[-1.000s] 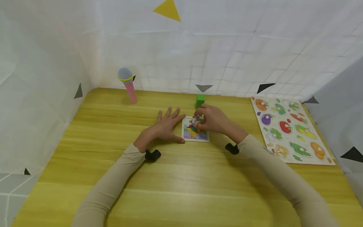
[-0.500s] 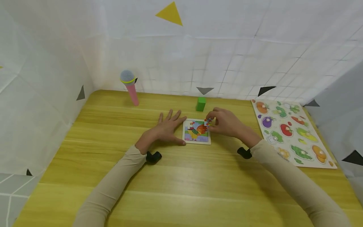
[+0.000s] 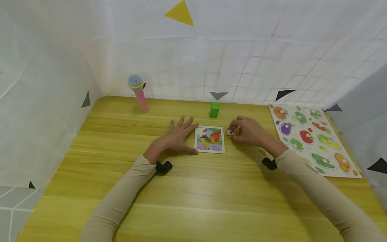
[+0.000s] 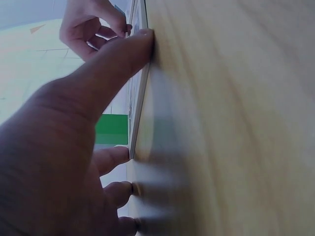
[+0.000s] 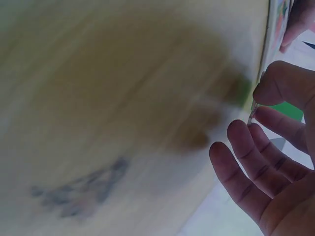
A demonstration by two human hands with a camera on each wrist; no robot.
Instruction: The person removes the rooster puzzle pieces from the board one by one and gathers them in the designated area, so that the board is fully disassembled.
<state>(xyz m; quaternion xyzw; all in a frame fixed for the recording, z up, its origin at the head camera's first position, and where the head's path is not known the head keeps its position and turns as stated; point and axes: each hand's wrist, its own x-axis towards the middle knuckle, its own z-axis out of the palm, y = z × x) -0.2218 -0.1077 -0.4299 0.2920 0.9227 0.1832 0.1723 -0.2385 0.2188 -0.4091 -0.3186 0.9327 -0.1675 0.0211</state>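
Wooden table point(image 3: 193, 201), square puzzle point(image 3: 209, 139) between hands point(image 3: 175, 138) point(image 3: 249, 132)

Smooth picture board point(image 3: 210, 140), faintly glossy wood-grain tabletop point(image 3: 193, 201), matt cloth sleeves point(image 3: 314, 190)

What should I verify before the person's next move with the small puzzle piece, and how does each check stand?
1. Piece gripped: ok; the right hand pinches the small puzzle piece.
2. Piece apart from the framed puzzle: ok; the head view shows table between them.
3. Frame steadied: ok; the left hand has thumb and index finger at its left edge.
4. Green block untouched: ok; it stands behind the frame.
5. Open slot for the piece: cannot tell; the picture is too small to judge.
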